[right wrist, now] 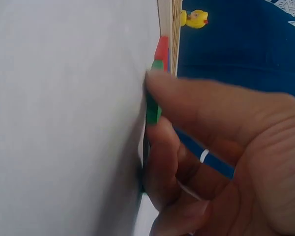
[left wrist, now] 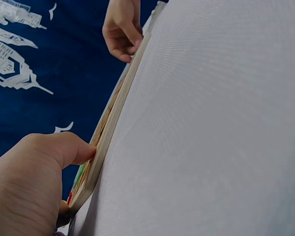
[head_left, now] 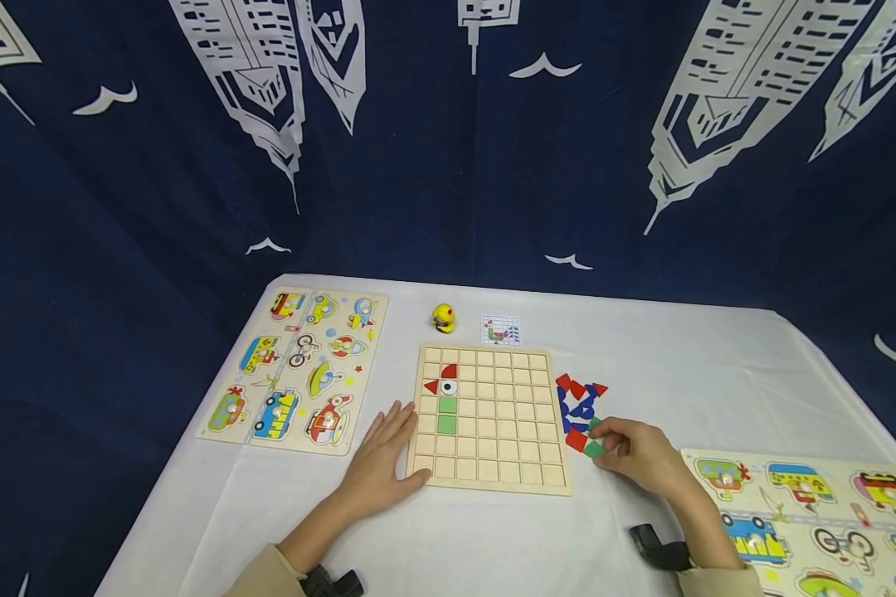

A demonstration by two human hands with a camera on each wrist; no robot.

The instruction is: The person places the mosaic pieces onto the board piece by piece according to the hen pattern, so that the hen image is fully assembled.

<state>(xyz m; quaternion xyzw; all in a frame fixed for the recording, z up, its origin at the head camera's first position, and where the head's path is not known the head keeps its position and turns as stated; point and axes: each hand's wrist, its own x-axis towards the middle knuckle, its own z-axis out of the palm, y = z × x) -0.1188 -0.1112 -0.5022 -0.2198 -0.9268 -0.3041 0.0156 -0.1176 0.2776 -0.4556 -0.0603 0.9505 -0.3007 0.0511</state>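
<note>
A square wooden grid board (head_left: 499, 477) lies flat on the white table. My left hand (head_left: 381, 456) rests along its left edge, fingers straight and thumb over the lower left corner. In the left wrist view the thumb presses the board's rim (left wrist: 115, 115). On the grid sit a red quarter-round tile (head_left: 450, 371), a red triangle tile (head_left: 431, 386), an eye tile (head_left: 448, 387) and two green square tiles (head_left: 447, 405). At the right, my right hand (head_left: 638, 452) pinches a green tile (right wrist: 153, 110) between thumb and finger, beside a loose pile of blue tiles (head_left: 582, 410) and red tiles (head_left: 577, 439).
Behind the board stand a yellow toy duck (head_left: 444, 317) and a small pattern card (head_left: 501, 330). A vehicle puzzle board (head_left: 328, 298) lies at the left, another puzzle board (head_left: 791, 522) at the right front. A dark blue printed curtain (head_left: 448, 182) hangs behind the table.
</note>
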